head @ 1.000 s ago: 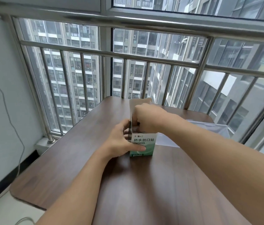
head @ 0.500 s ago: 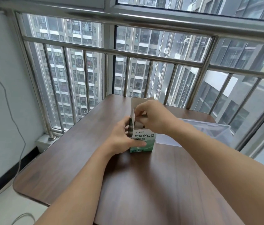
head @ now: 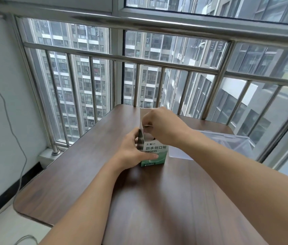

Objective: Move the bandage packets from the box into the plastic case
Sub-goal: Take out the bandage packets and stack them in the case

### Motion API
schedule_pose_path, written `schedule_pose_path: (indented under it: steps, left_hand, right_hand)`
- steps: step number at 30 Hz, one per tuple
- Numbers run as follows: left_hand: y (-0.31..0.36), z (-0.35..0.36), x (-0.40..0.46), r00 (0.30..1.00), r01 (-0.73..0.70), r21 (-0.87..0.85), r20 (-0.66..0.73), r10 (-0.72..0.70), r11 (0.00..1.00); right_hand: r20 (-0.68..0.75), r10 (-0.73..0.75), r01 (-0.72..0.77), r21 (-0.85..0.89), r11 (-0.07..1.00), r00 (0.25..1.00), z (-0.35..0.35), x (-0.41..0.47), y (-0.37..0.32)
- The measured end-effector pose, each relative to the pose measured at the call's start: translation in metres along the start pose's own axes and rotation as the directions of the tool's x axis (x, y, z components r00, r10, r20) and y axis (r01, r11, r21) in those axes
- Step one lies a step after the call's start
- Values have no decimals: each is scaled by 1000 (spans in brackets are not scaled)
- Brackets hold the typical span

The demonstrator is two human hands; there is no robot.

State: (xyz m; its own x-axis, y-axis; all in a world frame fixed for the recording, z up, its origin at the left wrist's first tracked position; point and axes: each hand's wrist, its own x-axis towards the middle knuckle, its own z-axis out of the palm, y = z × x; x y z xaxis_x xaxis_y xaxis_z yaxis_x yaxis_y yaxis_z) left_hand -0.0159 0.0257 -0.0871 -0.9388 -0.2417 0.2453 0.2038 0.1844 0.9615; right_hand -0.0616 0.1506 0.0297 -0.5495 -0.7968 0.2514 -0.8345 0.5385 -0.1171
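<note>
A small green and white bandage box stands upright on the brown table, its top flap open and raised. My left hand grips the box from its left side, thumb across the front. My right hand is at the box's open top with fingers curled down into it; what the fingertips hold is hidden. A clear plastic case lies open on the table to the right of the box, behind my right forearm. No bandage packets show.
A steel railing and window run along the table's far side. A white wall with a hanging cable is on the left. The table's left edge drops to the floor.
My right hand has lifted a little at the box's opening. The left hand keeps its grip on the box. The view has shifted slightly.
</note>
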Motion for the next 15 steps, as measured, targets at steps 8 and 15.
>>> schedule_pose_path:
  steps: [8, 15]
  left_hand:
    - [1, 1, -1, 1000, -1, 24, -1, 1, 1000]
    - [0, 2, -1, 999, 35, 7, -8, -35, 999]
  right_hand:
    - [93, 290, -288, -36, 957, 953, 11, 11, -9]
    - [81, 351, -357, 79, 931, 933, -3, 20, -9]
